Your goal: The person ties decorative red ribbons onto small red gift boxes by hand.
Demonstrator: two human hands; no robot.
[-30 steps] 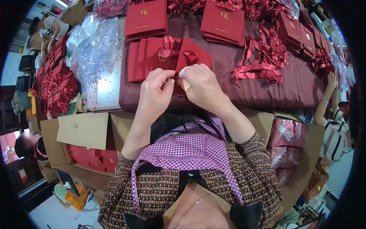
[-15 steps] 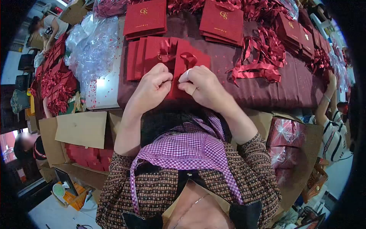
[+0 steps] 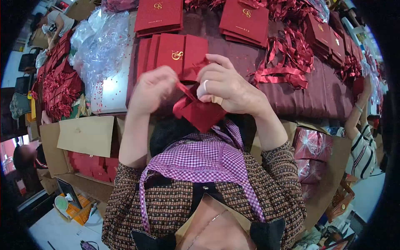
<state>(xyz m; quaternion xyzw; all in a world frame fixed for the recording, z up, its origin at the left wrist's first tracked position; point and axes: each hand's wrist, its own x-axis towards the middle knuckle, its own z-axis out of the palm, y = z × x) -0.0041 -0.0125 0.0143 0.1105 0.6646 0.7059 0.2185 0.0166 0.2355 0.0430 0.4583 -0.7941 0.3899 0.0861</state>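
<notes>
A small red paper bag [image 3: 204, 113] is tilted in front of my apron, at the table's near edge. My right hand [image 3: 233, 88], with a white band on one finger, grips its upper part. My left hand [image 3: 153, 89], smeared by motion, pinches the end of a red ribbon [image 3: 182, 88] that runs to the bag. Just beyond my hands lie overlapping flat red bags [image 3: 171, 53], the front one with gold lettering.
Two stacks of red bags [image 3: 158, 16] [image 3: 245, 21] lie farther back. Loose red ribbons [image 3: 287, 62] are heaped at right. Clear plastic wrap [image 3: 100, 46] lies at left. Open cartons [image 3: 85, 135] [image 3: 329, 166] flank me. A co-worker's arm [image 3: 360, 100] reaches in at far right.
The bag in my hands has come toward me and tilted, off the flat bags, uncovering their gold lettering. My left hand has moved left, drawing the ribbon out.
</notes>
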